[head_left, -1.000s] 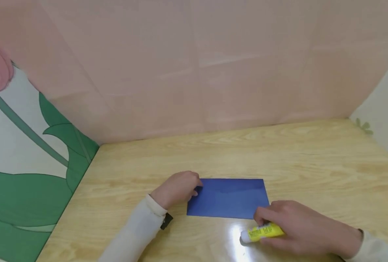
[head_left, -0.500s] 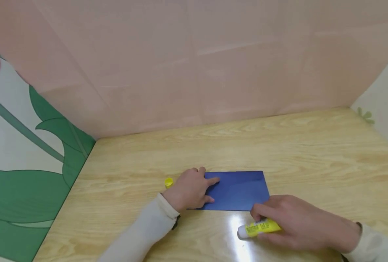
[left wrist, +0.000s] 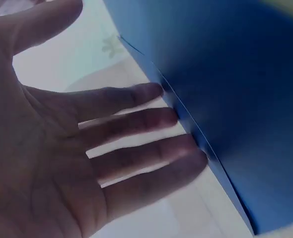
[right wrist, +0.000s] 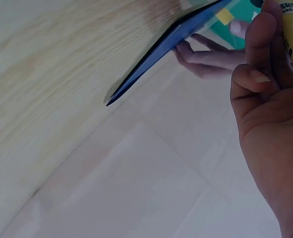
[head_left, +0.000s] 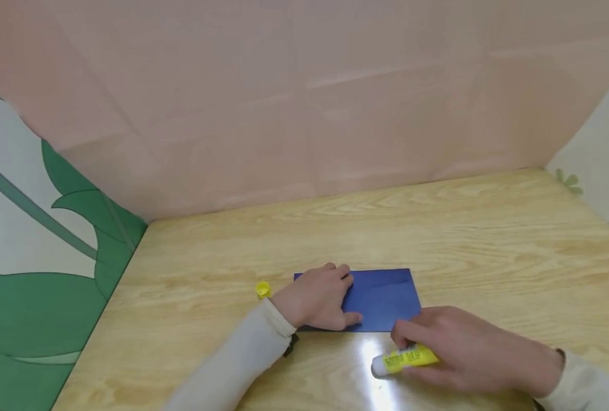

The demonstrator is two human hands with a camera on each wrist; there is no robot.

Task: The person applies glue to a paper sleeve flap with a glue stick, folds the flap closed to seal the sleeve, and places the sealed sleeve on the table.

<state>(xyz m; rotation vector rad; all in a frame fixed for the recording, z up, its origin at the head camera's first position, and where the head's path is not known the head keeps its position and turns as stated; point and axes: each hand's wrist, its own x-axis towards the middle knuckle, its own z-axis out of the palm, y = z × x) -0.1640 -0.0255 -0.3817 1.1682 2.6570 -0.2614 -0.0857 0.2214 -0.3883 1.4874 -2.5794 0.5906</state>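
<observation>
A blue envelope point(head_left: 381, 297) lies flat on the table, its flap line showing in the head view. Across its left part my left hand point(head_left: 320, 297) presses down with the fingers extended. The left wrist view shows those fingertips point(left wrist: 151, 116) touching the envelope along the flap edge point(left wrist: 188, 116). In my right hand point(head_left: 469, 351) I hold a yellow glue stick point(head_left: 404, 358), its white end pointing left, just in front of the envelope's near right corner. That hand hides the corner.
A small yellow cap point(head_left: 263, 289) stands on the wooden table point(head_left: 207, 251), left of the envelope. Behind rises a pink wall covering point(head_left: 304, 114). Panels with plant pictures point(head_left: 78, 228) flank the left side.
My left hand has moved right from the envelope's left edge onto its surface, flattening out. The yellow cap has come into view behind it. The right hand stays almost still with the glue stick.
</observation>
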